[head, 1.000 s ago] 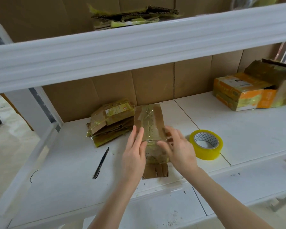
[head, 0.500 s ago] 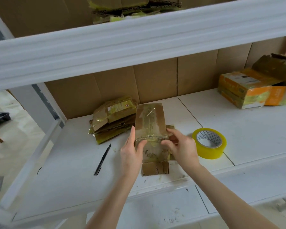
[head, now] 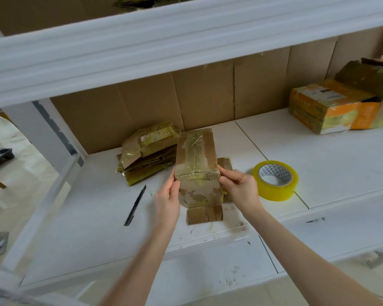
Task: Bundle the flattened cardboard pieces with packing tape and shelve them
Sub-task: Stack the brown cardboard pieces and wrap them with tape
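Left hand (head: 167, 200) and right hand (head: 239, 191): each grip clamped on a side edge of a taped, flattened cardboard piece (head: 196, 155), thumbs on its near face. The piece is tilted up over cardboard scraps (head: 205, 214) on the white shelf (head: 341, 162). Taped bundle (head: 148, 155) just left; yellow tape roll (head: 275, 180) near the right hand; thin black tool (head: 135, 205) front-left.

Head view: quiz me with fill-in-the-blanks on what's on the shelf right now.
The cardboard piece is held by ____ hands: left hand and right hand.
The tape roll is coloured ____.
The slim black tool lies to the ____ of the left hand.
Missing words: both; yellow; left.
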A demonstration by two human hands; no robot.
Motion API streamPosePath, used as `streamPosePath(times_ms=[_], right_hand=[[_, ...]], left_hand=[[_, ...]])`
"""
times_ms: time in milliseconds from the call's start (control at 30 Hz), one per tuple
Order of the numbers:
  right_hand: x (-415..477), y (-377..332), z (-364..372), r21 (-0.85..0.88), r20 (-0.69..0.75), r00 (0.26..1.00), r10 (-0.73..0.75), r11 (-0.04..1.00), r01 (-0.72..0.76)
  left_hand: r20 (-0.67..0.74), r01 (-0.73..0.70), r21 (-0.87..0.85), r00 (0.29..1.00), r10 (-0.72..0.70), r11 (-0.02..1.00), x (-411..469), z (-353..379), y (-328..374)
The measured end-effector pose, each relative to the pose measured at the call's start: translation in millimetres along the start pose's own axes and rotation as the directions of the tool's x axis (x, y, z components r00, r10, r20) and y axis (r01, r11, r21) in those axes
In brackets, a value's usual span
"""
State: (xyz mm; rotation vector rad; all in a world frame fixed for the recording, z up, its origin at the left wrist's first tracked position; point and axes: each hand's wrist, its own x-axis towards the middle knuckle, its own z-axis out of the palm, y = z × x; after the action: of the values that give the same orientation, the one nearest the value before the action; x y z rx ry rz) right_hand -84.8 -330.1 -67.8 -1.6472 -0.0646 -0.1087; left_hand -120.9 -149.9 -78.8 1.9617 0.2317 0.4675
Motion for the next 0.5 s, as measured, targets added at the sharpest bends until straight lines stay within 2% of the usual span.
streamPosePath(times_ms=[100,133,200,267,333,400,500], right_hand=[[-1,1,-4,0.114,0.040,0.997,0.068,0.991,-0.072],[-1,-1,-6,0.089,0.033,0.998,0.049,0.995,-0.052],[0,-13,-5,-0.152,0.038,0.999,-0.028,0.988,0.034],[1,-28,3,-0.477,0.046,0.997,-0.067,0.875,0.081],[4,-35,11,-0.646,0.032,0.994,-0.101,0.757,0.098],[6,-33,9,-0.652,0.047,0.992,-0.116,0.749,0.118],[5,-22,-8,-0.517,0.107,0.986,-0.128,0.840,0.166]], left_hand=[[0.115,0.005,-0.105,0.993,0.007,0.994,-1,-7,1],[0.140,0.010,-0.140,0.990,0.010,0.990,-1,-10,3],[0.139,0.045,-0.111,0.990,-0.029,0.993,4,-13,9],[0.101,0.088,0.083,0.990,-0.096,0.993,10,-10,21],[0.074,0.074,0.286,0.992,-0.099,0.955,15,-5,31],[0.035,0.058,0.279,0.997,-0.070,0.958,21,-3,31],[0.031,-0.005,0.181,1.000,0.000,0.984,18,-6,19]])
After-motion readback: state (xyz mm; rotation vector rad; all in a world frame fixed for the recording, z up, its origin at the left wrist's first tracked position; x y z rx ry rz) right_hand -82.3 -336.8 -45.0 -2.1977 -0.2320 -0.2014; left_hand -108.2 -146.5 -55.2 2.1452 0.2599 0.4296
